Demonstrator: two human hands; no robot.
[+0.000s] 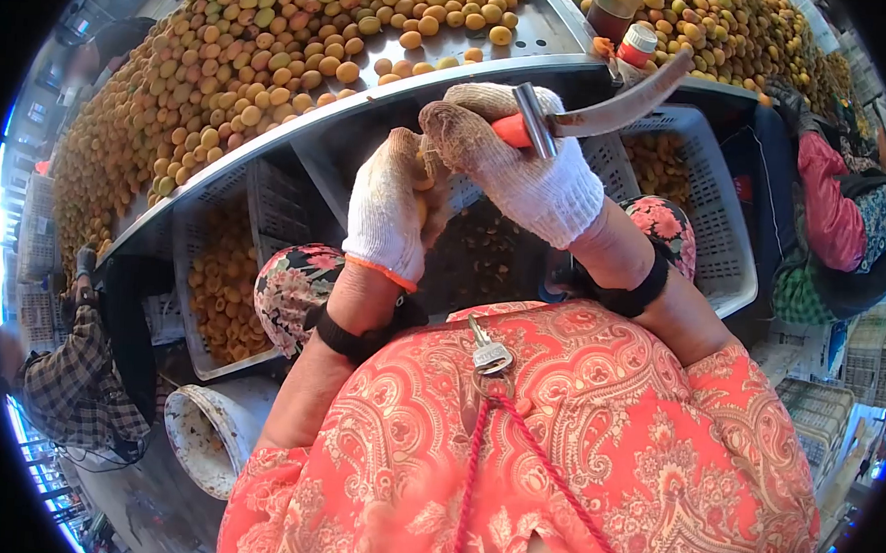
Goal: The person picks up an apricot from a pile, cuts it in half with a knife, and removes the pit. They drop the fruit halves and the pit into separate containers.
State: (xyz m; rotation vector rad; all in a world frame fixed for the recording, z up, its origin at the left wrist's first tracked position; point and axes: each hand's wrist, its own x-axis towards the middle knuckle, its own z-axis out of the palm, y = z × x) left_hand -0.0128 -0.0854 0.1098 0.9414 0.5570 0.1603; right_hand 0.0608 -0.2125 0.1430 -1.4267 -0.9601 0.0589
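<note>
My right hand point(524, 166), in a white knit glove stained brown at the fingers, is closed around the red handle of a curved knife point(623, 101). Its blade points up and to the right, with a metal crosspiece at the handle. My left hand point(386, 208), gloved the same way, is closed and meets the right fingertips. An orange bit of apricot point(422, 209) shows at its inner side, mostly hidden by the glove. Just beyond both hands lies a metal table point(395, 46) heaped with whole apricots point(275, 42).
Crates with halved apricots stand under the table edge, one left point(220, 365) and one right point(712, 211). A bottle with a white cap point(637, 44) sits by the rim. A dirty white bucket point(240, 416) is at lower left. Co-workers sit on both sides.
</note>
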